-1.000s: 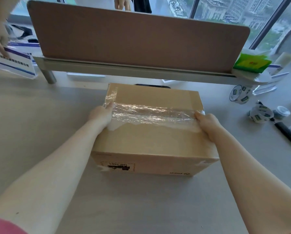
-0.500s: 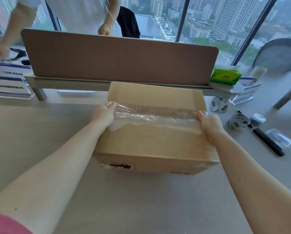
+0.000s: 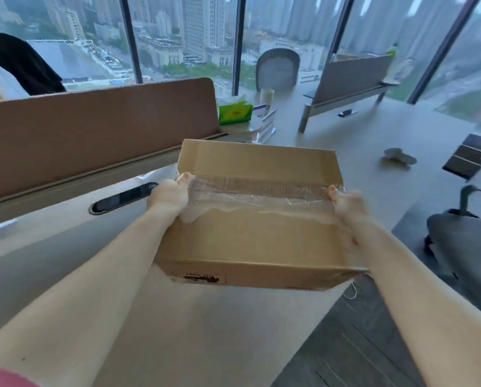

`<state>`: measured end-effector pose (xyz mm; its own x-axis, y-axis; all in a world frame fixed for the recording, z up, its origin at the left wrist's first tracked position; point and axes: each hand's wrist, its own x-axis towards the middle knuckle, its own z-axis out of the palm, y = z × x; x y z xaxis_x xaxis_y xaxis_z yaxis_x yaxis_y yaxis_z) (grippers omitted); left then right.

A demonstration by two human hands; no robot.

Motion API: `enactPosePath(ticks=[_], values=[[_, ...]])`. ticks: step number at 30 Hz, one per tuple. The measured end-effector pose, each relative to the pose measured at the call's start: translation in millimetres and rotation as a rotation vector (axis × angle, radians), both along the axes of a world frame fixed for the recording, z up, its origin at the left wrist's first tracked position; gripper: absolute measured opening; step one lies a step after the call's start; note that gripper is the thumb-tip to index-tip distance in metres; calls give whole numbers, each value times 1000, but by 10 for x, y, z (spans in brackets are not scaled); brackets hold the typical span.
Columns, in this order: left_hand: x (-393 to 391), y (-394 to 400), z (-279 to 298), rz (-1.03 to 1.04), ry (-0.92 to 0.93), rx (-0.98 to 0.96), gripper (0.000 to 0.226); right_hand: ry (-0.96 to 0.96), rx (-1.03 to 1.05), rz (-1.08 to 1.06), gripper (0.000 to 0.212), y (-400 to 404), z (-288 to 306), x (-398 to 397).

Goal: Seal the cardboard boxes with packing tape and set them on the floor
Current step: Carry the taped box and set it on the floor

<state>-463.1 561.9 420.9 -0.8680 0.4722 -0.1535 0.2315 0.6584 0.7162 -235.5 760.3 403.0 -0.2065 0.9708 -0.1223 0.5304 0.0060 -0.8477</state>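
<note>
A brown cardboard box [image 3: 256, 238] is held in the air above the table's right end, with a strip of clear packing tape [image 3: 258, 191] across its closed top flaps. My left hand [image 3: 169, 195] grips its left side at the tape's end. My right hand [image 3: 345, 202] grips its right side at the other end of the tape. A black printed label shows on the near face. The box's underside is hidden.
The grey table [image 3: 66, 247] runs left, with a brown divider panel [image 3: 94, 127] behind it and a black cable slot [image 3: 122, 198]. A green tissue pack [image 3: 235, 111] sits at the panel's end. A grey office chair [image 3: 468, 247] stands right over dark floor [image 3: 359, 344]. Another person is at far left.
The box has come up off the table and swung right toward the table's end, still held by both hands. My view has turned right; the tape rolls have left the frame.
</note>
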Motion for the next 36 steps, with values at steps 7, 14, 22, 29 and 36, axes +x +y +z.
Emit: enactPosePath(ticks=[7,14,22,29,36], values=[[890,586,4,-399,-15,32,55,-27,30,-391,35,-500,104,1446],[2191,991,-9,-734,-54,46,53,-70,7,-774,42,-1076,171,2869],[3952,1311,37,-1038,-45,47,56,68,6,-1115,34,-1678,172,4462],[5520,1411,46,-1220,-81,87,56,133,90,-1329,26,-2109,223,5768],[6621,1622,146,-1353,-62,98,57,163,102,-1466,30,-2262,243,6655]])
